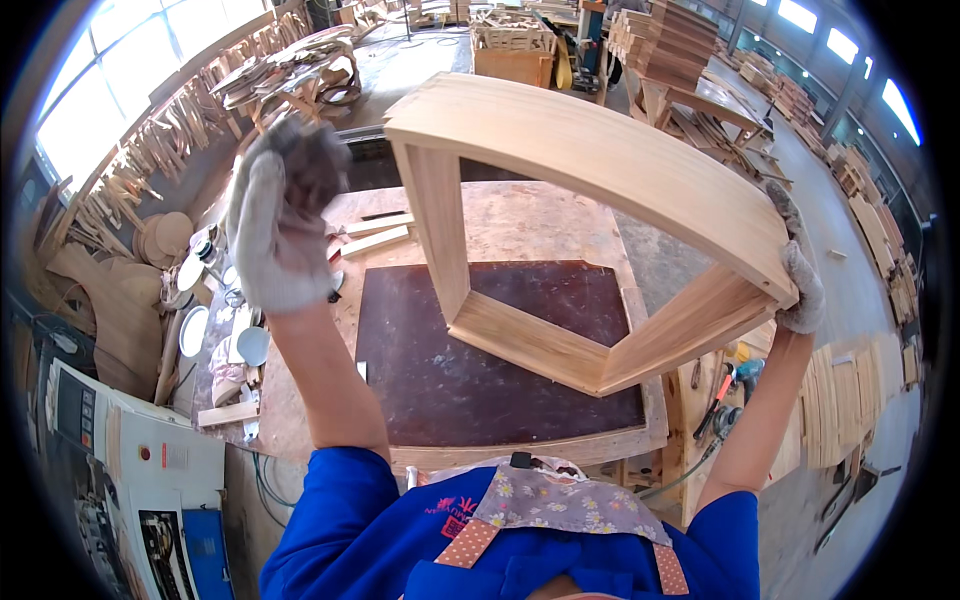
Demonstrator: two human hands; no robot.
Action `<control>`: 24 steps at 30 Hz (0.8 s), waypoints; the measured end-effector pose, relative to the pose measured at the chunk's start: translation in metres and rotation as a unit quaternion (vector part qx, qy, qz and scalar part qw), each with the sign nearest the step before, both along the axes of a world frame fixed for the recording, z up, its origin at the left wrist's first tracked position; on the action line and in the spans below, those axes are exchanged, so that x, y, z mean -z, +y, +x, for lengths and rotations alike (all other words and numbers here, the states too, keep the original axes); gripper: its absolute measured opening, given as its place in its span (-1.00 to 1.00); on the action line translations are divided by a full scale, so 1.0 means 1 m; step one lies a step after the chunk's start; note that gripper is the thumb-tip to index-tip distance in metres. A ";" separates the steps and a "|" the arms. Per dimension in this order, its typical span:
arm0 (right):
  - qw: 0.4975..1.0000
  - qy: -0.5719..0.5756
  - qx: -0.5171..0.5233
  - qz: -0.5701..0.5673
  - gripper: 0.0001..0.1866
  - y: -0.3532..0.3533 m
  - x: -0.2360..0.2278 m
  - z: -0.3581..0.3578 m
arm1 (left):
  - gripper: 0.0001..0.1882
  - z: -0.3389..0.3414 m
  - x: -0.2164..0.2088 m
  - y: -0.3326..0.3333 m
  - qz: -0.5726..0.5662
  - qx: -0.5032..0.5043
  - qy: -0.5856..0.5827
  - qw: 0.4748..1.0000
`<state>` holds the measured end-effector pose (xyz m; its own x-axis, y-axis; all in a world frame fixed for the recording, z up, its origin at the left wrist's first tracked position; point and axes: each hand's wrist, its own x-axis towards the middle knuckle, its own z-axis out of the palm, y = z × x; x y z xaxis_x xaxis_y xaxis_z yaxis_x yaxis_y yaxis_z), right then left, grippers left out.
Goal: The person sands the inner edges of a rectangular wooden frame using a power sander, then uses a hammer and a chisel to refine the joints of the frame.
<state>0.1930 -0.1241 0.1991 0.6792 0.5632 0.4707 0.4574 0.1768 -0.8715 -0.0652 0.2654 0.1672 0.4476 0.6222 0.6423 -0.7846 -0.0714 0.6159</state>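
Note:
A pale wooden frame (590, 137) with a curved upper board is held tilted above the workbench. My right hand (798, 262), in a grey work glove, grips its right end at the corner. Raised to the left of the frame, apart from its near corner, is my left hand (287, 215) in a white glove with a dark palm. Motion smears its fingers, so their pose is unclear. Below the frame, a dark brown panel (440, 400) lies on the workbench (310, 412). Short wood strips (376, 242) rest on the bench near my left hand.
At the left stand a white machine (160, 455) and a bench side with small dishes (253, 346). Power tools and a red-handled tool (713, 405) lie at the right. Stacked boards (845, 400) are beyond them. Wood piles (668, 45) and curved parts (285, 75) fill the back.

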 end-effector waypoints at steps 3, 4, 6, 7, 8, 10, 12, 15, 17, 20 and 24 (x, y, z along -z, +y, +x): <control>0.999 0.036 0.010 0.003 -0.30 -0.010 0.008 0.022 | -0.62 0.031 0.006 0.035 -0.102 0.000 0.078 0.992; 1.000 0.013 -0.006 0.007 -0.32 -0.008 0.007 0.024 | -0.60 0.044 0.015 0.049 -0.107 0.030 0.095 0.989; 0.999 0.034 0.042 0.005 -0.21 -0.008 0.008 0.024 | -0.57 0.066 0.026 0.073 -0.122 0.099 0.116 0.981; 0.997 0.045 0.066 0.004 -0.15 -0.008 0.010 0.022 | -0.56 0.076 0.026 0.078 -0.133 0.140 0.119 0.974; 0.998 0.023 0.054 0.005 -0.13 -0.008 0.010 0.020 | -0.52 0.085 0.025 0.082 -0.124 0.161 0.116 0.972; 0.999 -0.018 0.035 0.005 -0.11 -0.009 0.010 0.015 | -0.46 0.100 0.013 0.088 -0.129 0.222 0.123 0.959; 0.999 -0.049 -0.016 0.009 -0.27 -0.016 0.008 0.003 | -0.32 0.112 0.000 0.077 -0.104 0.249 0.141 0.953; 0.998 -0.047 -0.014 0.030 -0.15 -0.003 0.006 -0.016 | -0.39 0.120 -0.014 0.079 -0.072 0.342 0.212 0.913; 0.997 -0.053 -0.018 0.047 -0.19 -0.006 0.005 -0.027 | -0.48 0.144 0.015 0.105 -0.081 0.237 0.174 0.952; 0.996 -0.052 -0.004 0.067 -0.25 -0.008 0.008 -0.035 | -0.72 0.134 0.023 0.093 -0.177 0.287 0.140 0.931; 0.995 -0.043 0.005 0.085 -0.32 -0.004 0.008 -0.039 | -0.72 0.118 0.040 0.093 -0.173 0.230 0.118 0.950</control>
